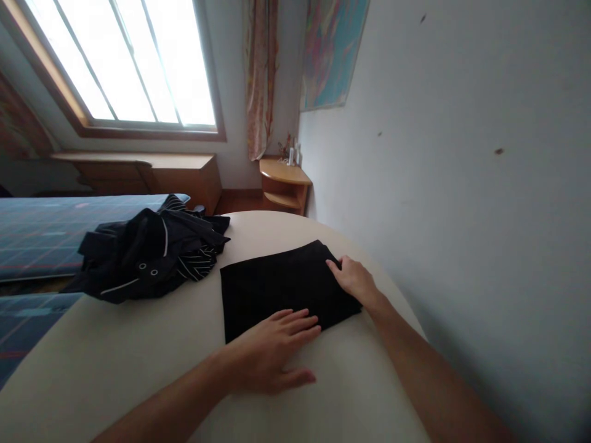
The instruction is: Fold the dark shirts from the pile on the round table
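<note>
A black garment (pixel 277 283), folded into a flat rectangle, lies on the cream round table (pixel 351 375). My left hand (pixel 277 351) rests at its near edge, fingers stretched out over the cloth and thumb apart over the tabletop. At the right edge of the garment is my right hand (pixel 354 280), its fingertips curled onto the cloth's border; whether they pinch the layers is hard to make out. What kind of garment it is does not show in its folded form.
A crumpled heap of dark clothes (pixel 143 252) with white stripes and two eyelets sits at the table's left edge. Behind it is a blue plaid bed (pixel 50 234). The white wall (pixel 462 184) runs close along the right. A small corner shelf (pixel 286 172) stands beyond the table.
</note>
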Available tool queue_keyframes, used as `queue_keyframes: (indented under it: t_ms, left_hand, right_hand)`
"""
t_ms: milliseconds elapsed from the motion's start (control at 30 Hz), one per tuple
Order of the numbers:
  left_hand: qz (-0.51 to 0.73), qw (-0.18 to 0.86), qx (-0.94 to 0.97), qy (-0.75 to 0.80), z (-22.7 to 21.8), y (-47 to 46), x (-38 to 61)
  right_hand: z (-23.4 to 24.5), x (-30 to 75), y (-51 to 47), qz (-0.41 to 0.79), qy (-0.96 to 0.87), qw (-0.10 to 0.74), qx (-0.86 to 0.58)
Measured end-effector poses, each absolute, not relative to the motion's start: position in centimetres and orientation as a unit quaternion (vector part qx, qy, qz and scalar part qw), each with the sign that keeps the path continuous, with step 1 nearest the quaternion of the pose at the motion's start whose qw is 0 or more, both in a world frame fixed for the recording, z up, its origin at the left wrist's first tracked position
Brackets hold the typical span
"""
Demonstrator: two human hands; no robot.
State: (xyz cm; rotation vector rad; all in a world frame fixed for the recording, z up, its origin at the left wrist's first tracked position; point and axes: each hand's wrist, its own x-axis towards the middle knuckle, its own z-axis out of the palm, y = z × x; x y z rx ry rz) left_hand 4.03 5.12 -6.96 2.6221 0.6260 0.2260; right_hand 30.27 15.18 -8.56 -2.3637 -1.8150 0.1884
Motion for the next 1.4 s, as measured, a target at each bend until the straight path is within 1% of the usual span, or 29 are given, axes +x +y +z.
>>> queue_keyframes:
  t_ms: [133, 200, 267, 367, 467, 667, 833, 1000, 1100, 1400]
  left_hand:
    - [0.126, 0.114, 0.906, 0.388, -8.1, 9.1, 2.2]
    - [0.131, 0.089, 0.881, 0.446, -9.2, 10.8, 1.3]
    - [0.122, 0.080, 0.871, 0.469, -10.1, 11.9, 0.8]
    - [0.112, 0.073, 0.875, 0.465, -10.6, 12.0, 0.7]
    - [0.110, 0.077, 0.883, 0.449, -10.1, 11.0, 1.1]
    - [0.086, 0.107, 0.918, 0.373, -9.5, 9.1, 2.5]
    - [0.112, 0.067, 0.886, 0.446, -10.1, 10.8, 1.7]
    - [0.105, 0.053, 0.855, 0.506, -10.2, 12.4, 0.6]
    - [0.108, 0.038, 0.860, 0.498, -10.2, 12.4, 0.7]
    - [0.103, 0.057, 0.888, 0.444, -10.3, 12.3, 0.5]
  right_hand:
    - [-9.1, 30.5, 15.6, 0.067, -0.625, 0.109, -0.770]
    - [-9.2, 30.4, 15.8, 0.065, -0.626, 0.118, -0.768]
    - [-9.4, 30.3, 16.0, 0.063, -0.625, 0.123, -0.768]
    - [-9.4, 30.2, 16.2, 0.060, -0.626, 0.122, -0.768]
    - [-9.4, 30.5, 16.2, 0.058, -0.633, 0.116, -0.763]
    - [-9.2, 32.0, 16.2, 0.061, -0.639, 0.127, -0.756]
    - [-9.2, 32.4, 16.2, 0.074, -0.655, 0.160, -0.735]
    - [-9.3, 32.3, 16.2, 0.071, -0.660, 0.190, -0.723]
    - [-9.3, 32.4, 16.1, 0.070, -0.661, 0.192, -0.721]
    - [-9.3, 32.6, 16.1, 0.075, -0.665, 0.178, -0.721]
